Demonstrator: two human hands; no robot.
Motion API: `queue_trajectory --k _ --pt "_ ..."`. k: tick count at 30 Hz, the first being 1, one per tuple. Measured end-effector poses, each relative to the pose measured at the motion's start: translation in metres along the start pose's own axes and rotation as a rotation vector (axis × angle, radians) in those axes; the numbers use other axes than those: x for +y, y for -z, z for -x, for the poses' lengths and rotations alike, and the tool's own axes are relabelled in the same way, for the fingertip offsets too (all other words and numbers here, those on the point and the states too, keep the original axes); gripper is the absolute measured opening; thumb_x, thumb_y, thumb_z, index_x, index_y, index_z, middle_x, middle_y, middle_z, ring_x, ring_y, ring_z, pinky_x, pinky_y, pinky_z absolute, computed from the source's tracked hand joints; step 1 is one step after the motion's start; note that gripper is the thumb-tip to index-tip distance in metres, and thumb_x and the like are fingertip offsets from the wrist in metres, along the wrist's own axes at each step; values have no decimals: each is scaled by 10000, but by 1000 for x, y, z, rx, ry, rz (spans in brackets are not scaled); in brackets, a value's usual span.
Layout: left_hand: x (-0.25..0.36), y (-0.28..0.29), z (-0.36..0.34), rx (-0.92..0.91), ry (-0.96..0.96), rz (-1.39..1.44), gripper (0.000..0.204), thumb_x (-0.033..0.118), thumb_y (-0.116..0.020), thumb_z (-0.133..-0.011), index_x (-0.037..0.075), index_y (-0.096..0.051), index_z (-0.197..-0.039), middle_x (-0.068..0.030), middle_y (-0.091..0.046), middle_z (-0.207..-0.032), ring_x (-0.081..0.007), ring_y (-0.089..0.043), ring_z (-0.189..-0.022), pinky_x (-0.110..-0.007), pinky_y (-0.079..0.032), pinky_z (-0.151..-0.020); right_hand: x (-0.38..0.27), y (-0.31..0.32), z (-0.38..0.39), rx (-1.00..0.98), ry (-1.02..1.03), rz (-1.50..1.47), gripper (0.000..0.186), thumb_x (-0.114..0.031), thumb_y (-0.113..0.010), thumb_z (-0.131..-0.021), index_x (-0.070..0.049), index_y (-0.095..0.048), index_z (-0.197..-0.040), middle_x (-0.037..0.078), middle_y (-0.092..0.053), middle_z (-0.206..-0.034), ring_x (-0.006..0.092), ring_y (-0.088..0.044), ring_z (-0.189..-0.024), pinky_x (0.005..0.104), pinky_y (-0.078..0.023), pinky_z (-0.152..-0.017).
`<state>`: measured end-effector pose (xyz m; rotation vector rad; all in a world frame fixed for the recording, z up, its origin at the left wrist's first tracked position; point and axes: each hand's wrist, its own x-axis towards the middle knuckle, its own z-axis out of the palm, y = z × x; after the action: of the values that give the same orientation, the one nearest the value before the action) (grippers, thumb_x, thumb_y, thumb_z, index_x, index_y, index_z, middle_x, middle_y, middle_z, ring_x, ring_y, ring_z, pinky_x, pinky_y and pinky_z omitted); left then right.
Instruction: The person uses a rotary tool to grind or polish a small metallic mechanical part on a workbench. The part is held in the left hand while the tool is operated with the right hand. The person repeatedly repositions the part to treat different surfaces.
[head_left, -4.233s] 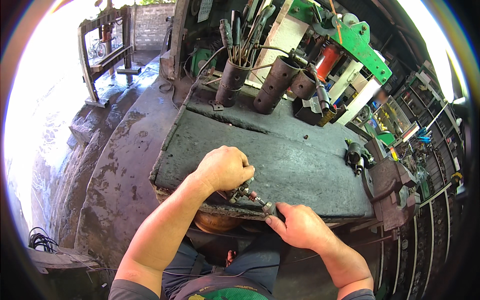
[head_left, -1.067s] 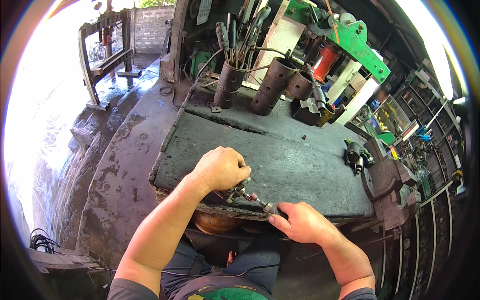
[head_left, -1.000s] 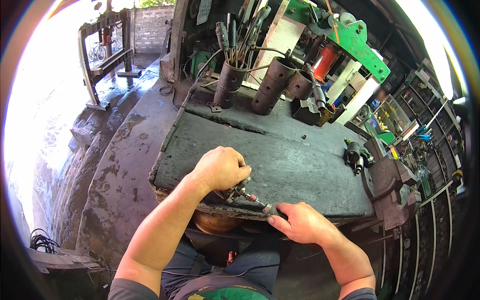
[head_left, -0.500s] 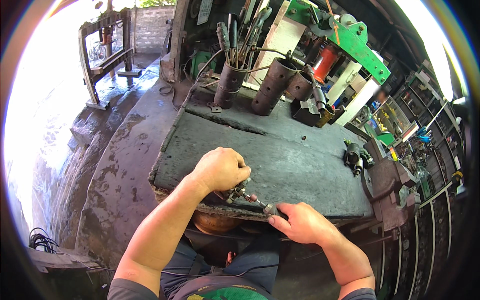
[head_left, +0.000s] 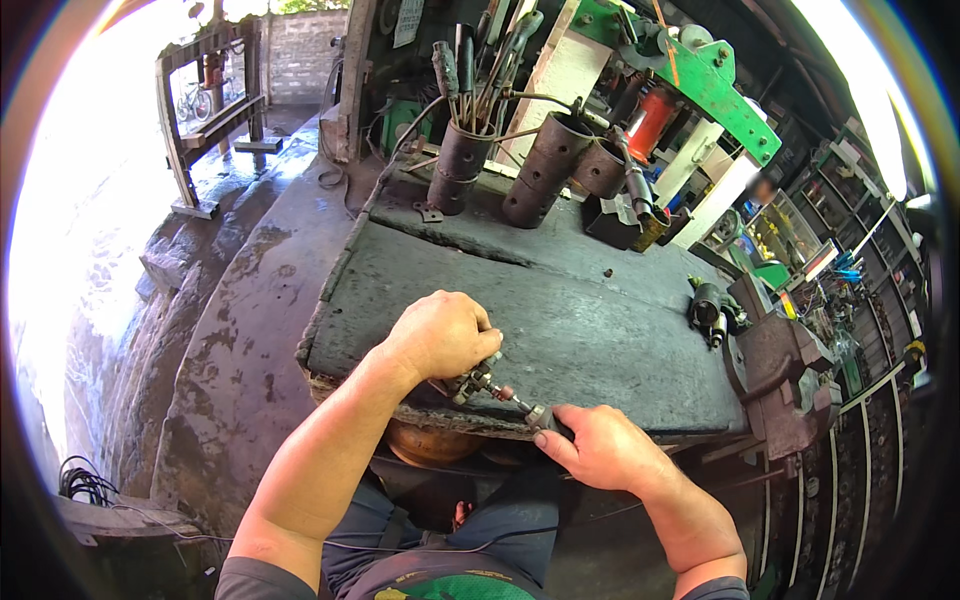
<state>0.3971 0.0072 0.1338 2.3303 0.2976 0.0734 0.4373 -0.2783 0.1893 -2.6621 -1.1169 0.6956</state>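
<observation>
At the near edge of the dark workbench [head_left: 430, 300], my left hand [head_left: 445, 335] is closed around a small metal part [head_left: 466, 386], pressed down near the bench top. Its fingers partly cover the part, so its full shape is hidden. My right hand [head_left: 605, 447] grips a tool with a grey round front end [head_left: 543, 418], the thumb lying along its side. From that tool a thin shiny shaft with a reddish-brown piece [head_left: 504, 394] points toward the metal part. Whether the tip touches the part I cannot tell; the tool's rear is inside my palm.
Perforated metal cylinders, one full of long-handled tools [head_left: 462, 170], stand at the bench's back. A large vise [head_left: 785, 385] is at the right end, beside a dark cylindrical tool [head_left: 706, 305]. Behind rises a green press frame [head_left: 720, 90]. A thin cable [head_left: 400, 549] crosses my lap.
</observation>
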Motion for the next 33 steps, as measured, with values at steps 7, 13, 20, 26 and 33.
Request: queue_trajectory --k 7,13,20,26,33 --pt "0 0 -2 -9 0 -21 392 411 -794 -1022 72 -950 -1142 -220 -895 -1074 -422 -854 -1077 -509 -657 -1044 -1 -1 2 -22 11 22 539 -531 -718 -1156 4 -781 -1185 316 -812 -923 582 -789 -964 655 -621 -883" --pt "-1 -1 -1 6 -9 -12 396 414 -794 -1022 69 -949 -1136 -219 -895 -1071 -424 -854 -1082 -510 -656 -1047 -3 -2 1 -4 -6 28 534 -528 -721 -1153 1 -783 -1185 314 -817 -931 582 -790 -969 655 -626 -888" --pt "-1 -1 -2 6 -6 -15 396 414 -785 -1019 73 -951 -1133 -220 -894 -1084 -425 -851 -1094 -511 -656 -1051 -4 -1 0 -35 17 47 539 -531 -709 -1159 2 -785 -1201 311 -820 -943 576 -794 -985 655 -627 -896" --pt "-1 -1 -1 15 -19 -26 393 419 -786 -1017 83 -952 -1139 -220 -893 -1088 -425 -850 -1095 -508 -656 -1048 -4 0 -1 -23 11 27 549 -534 -707 -1161 6 -791 -1216 318 -820 -947 577 -795 -992 660 -625 -903" --pt "-1 0 0 -5 -2 0 390 415 -788 -1016 83 -952 -1138 -216 -895 -1084 -422 -850 -1093 -514 -654 -1050 -3 1 -9 -2 8 24 533 -529 -710 -1161 -2 -784 -1173 307 -812 -917 572 -791 -961 652 -620 -871"
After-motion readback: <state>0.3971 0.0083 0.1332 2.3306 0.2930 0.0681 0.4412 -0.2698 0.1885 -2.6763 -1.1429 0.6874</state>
